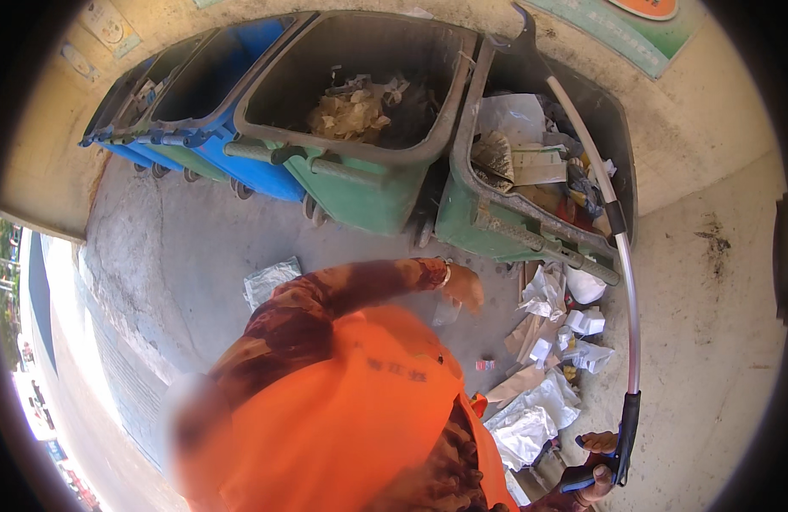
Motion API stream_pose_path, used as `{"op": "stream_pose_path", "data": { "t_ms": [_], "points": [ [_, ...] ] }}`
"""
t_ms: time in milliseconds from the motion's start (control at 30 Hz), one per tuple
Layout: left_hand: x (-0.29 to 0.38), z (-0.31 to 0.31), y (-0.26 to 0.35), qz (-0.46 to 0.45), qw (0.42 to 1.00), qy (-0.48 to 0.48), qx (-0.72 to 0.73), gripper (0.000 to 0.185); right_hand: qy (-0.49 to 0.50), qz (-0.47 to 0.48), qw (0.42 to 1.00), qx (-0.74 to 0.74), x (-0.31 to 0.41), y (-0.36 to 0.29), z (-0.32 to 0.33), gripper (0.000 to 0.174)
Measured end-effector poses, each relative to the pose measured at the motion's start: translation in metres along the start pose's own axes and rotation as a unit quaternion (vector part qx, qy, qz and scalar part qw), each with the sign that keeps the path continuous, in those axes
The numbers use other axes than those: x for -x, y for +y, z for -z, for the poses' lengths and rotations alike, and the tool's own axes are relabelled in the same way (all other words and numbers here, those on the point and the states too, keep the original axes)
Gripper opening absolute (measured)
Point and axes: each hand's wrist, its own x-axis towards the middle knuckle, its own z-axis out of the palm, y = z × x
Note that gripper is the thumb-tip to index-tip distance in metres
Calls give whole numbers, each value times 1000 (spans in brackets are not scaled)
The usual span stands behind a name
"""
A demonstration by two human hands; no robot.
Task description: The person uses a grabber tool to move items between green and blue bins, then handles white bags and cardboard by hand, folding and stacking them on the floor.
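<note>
My right hand (596, 470) grips the black handle with blue trigger parts of a litter picker (629, 320). Its long metal shaft rises past the right-hand green wheelie bin (528, 240), and the dark jaw (525, 41) is by the wall above the bin's back rim. Paper, card and mixed rubbish (541, 163) lie inside that bin. My left hand (463, 286), at the end of a patterned sleeve, hangs over the floor with bent fingers. A translucent scrap (446, 313) shows just below it; whether the fingers hold it is unclear.
Crumpled plastic sheets (535, 413), cardboard (519, 383) and white packaging (586, 321) litter the floor along the right wall (708, 307). Another green bin (362, 192) holds brownish waste, with blue bins (240, 160) further left. A silvery sheet (270, 281) lies beyond my left arm.
</note>
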Motion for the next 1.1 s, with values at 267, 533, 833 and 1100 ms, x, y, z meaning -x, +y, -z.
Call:
{"op": "stream_pose_path", "data": {
  "t_ms": [267,533,833,1100],
  "points": [
    [187,67,152,-361,728,194,549,70,-310,-6,949,49,-151,-98,-116,55],
    [231,136,88,-326,463,405,718,37,-350,-106,929,-62,-223,-116,-328,25],
    [241,206,58,-355,522,361,687,26,-242,18,969,48,-229,-123,-377,24],
    [246,203,83,-354,531,330,696,21,-210,1,978,19,-198,-150,-356,28]
  ]
}}
